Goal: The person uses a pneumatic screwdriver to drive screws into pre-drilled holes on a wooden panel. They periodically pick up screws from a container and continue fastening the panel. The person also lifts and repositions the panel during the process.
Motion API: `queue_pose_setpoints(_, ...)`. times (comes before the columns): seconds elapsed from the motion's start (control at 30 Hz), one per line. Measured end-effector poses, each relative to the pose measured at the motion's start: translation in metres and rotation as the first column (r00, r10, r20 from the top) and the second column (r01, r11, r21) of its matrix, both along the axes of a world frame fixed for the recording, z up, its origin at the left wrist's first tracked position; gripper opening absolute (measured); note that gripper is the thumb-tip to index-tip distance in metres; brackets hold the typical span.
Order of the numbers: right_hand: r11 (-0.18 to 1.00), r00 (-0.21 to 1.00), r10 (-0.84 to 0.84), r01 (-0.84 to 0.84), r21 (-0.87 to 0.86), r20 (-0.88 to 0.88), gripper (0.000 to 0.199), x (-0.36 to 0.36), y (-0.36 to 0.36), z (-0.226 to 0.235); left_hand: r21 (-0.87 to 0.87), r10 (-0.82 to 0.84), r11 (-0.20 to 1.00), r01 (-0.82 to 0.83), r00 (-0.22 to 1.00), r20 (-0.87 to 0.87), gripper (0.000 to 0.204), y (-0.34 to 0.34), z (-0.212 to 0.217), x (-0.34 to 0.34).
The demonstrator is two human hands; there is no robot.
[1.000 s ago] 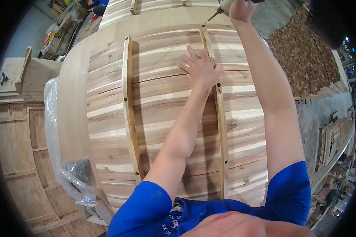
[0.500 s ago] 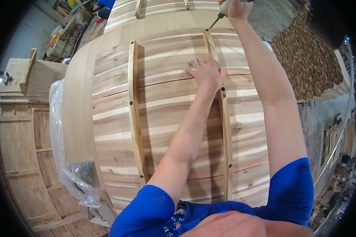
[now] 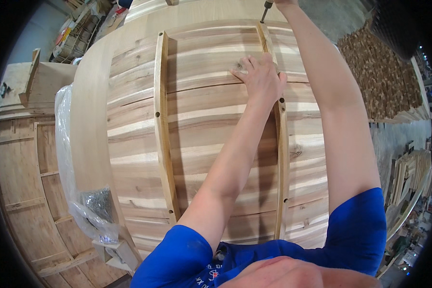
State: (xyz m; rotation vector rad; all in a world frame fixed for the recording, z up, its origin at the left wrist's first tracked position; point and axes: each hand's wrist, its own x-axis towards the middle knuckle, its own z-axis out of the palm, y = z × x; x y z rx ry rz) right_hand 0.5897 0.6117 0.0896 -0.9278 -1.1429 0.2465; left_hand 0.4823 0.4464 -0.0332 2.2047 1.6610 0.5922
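Note:
A large wooden panel (image 3: pixel 216 144) with striped grain lies below me, with two long wooden battens across it. My left hand (image 3: pixel 263 77) presses on the right batten (image 3: pixel 282 158), its fingers stretched out over the batten and the panel beside it. At the upper edge, my right hand (image 3: pixel 287 3) is closed round a power screwdriver (image 3: pixel 269 4), mostly cut off by the frame. The screwdriver's bit points down at the far end of that batten, at a hole there. Dark holes dot both battens; the left batten (image 3: pixel 162 120) lies untouched.
A clear plastic bag of small grey metal pieces (image 3: pixel 97 204) rests at the panel's left edge, beside plastic wrap (image 3: pixel 64 139). Wooden frames (image 3: pixel 24 168) stand at left. A big stack of wood strips (image 3: pixel 381 72) is at the far right.
The view has shifted slightly, so the panel and battens sit higher in the picture. My left hand still presses on the right batten, and the screwdriver bit remains at its far end.

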Motion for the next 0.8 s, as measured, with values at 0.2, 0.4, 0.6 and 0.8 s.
queue_pose_setpoints(0.2,1.000,1.000,0.030,-0.030,-0.007,-0.002,0.032,-0.001,0.002,0.002,0.014,0.000,1.000,0.000,0.999,-0.043,0.058,-0.001,-0.003,0.002)
queue_pose_setpoints(0.4,0.999,0.999,0.050,-0.051,-0.006,-0.010,0.031,-0.006,0.005,0.005,0.032,0.012,0.999,-0.010,0.998,-0.062,0.056,0.000,-0.004,0.003)
queue_pose_setpoints(0.6,0.997,0.997,0.071,-0.071,-0.010,-0.007,0.031,-0.006,0.011,0.009,0.009,0.000,1.000,0.000,1.000,-0.015,0.052,0.001,-0.001,0.003)
queue_pose_setpoints(0.8,0.995,0.995,0.101,-0.101,-0.016,-0.006,0.030,-0.011,0.020,0.012,0.049,0.018,0.999,-0.018,1.000,0.002,0.053,0.003,-0.004,0.002)
